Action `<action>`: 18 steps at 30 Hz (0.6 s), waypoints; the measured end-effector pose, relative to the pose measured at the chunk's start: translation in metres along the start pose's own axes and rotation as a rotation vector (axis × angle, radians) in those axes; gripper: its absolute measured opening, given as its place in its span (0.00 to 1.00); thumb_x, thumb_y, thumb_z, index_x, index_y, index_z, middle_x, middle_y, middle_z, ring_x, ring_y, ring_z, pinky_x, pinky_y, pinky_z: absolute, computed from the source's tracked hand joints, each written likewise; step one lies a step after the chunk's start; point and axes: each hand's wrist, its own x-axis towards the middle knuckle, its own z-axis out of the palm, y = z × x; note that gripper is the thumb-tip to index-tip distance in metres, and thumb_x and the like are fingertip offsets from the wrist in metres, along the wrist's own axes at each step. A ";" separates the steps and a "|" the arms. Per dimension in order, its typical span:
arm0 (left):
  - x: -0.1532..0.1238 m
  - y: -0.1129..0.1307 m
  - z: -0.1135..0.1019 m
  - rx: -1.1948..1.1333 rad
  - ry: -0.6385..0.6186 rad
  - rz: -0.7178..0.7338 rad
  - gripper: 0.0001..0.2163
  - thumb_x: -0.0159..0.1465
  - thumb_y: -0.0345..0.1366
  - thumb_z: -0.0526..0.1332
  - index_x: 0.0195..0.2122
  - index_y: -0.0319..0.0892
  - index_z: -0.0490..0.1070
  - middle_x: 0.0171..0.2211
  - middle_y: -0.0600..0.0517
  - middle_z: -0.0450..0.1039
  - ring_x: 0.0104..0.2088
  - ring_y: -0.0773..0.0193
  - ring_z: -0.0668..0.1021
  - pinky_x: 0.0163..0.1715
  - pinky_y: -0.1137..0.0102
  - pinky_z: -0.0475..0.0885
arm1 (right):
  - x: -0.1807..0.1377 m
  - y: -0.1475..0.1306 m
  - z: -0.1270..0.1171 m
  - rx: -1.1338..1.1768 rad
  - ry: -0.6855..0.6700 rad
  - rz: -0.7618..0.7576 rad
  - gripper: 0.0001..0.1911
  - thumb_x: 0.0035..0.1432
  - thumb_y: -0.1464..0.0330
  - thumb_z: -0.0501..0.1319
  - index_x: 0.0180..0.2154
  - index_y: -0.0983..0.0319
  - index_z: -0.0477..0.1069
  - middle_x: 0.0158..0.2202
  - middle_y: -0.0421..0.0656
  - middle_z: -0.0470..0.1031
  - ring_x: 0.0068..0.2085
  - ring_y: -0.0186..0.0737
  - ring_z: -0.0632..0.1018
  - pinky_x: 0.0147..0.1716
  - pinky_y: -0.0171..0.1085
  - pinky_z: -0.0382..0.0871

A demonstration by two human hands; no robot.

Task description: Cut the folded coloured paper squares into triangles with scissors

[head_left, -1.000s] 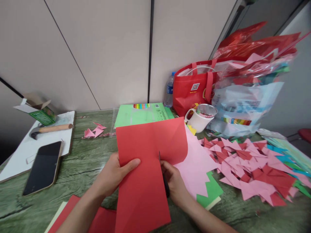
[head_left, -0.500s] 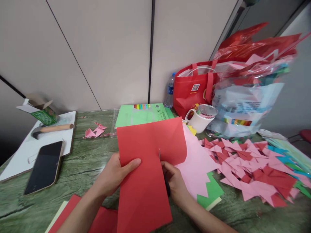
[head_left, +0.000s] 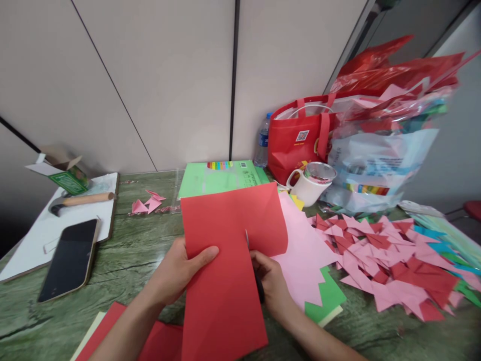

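Observation:
A red sheet of paper (head_left: 221, 281) is held up over the table, cut partway from its near edge. My left hand (head_left: 188, 271) grips its left side, thumb on top and fingers hidden behind. In my right hand (head_left: 268, 281) are scissors (head_left: 259, 286) with black handles, closed around by the fingers; a thin blade shows in the cut. Right of the cut, the strip of red paper curls up and away over my right hand. Pink zigzag-edged paper (head_left: 300, 250) and green paper (head_left: 326, 296) lie under and beside it. More red paper (head_left: 161, 341) lies beneath my left forearm.
Pink and red cut pieces (head_left: 383, 250) are heaped at the right. Behind stand a white mug (head_left: 306, 188), a red bag (head_left: 293, 145), a bottle (head_left: 262, 140) and a green paper pack (head_left: 218, 180). At left are a phone (head_left: 69, 260), a sickle (head_left: 82, 199) and a small box (head_left: 67, 175).
The curled right part of the red sheet has shifted slightly left. Both hands stay almost in place, still holding the paper and scissors.

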 end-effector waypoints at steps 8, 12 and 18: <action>0.000 -0.001 0.000 0.006 0.014 -0.006 0.11 0.53 0.39 0.61 0.36 0.41 0.70 0.34 0.50 0.76 0.34 0.57 0.76 0.30 0.69 0.72 | 0.000 -0.001 0.001 -0.029 0.041 0.004 0.08 0.38 0.69 0.65 0.25 0.63 0.70 0.22 0.39 0.74 0.25 0.35 0.73 0.25 0.31 0.66; 0.000 0.000 0.001 -0.008 0.001 -0.010 0.11 0.53 0.39 0.61 0.36 0.41 0.70 0.37 0.48 0.75 0.35 0.57 0.76 0.30 0.68 0.72 | -0.001 0.001 0.001 -0.039 0.046 0.019 0.08 0.38 0.68 0.65 0.24 0.63 0.69 0.21 0.39 0.73 0.25 0.35 0.72 0.24 0.32 0.66; -0.002 0.001 -0.008 -0.098 -0.099 0.076 0.12 0.52 0.35 0.63 0.38 0.40 0.71 0.39 0.47 0.75 0.39 0.55 0.75 0.36 0.66 0.71 | -0.002 0.004 -0.006 -0.287 0.049 -0.171 0.06 0.42 0.73 0.61 0.28 0.63 0.70 0.19 0.35 0.67 0.21 0.29 0.66 0.20 0.27 0.60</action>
